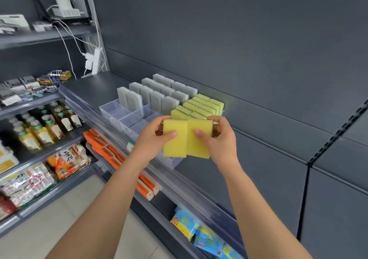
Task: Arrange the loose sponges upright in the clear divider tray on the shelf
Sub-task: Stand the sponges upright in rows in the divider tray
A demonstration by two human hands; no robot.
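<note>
My left hand [154,137] holds one yellow sponge [175,144] upright, thumb on its front face. Beside it my right hand [220,136] holds a second yellow sponge [199,146], thumb pressed on its front. The two sponges touch edge to edge, just above the front of the clear divider tray [117,110] on the grey shelf [93,85]. Several grey sponges [151,94] stand upright in the tray's left rows. Several yellow-and-green sponges [201,106] stand in its right rows. The tray's front-left compartments are empty.
A dark back panel [239,49] rises behind the tray. Orange packs [111,151] and blue packets [199,232] lie on the shelf below. Bottles [45,127] and snack bags [65,161] fill the left unit. White cables and a power strip [93,61] hang at the back left.
</note>
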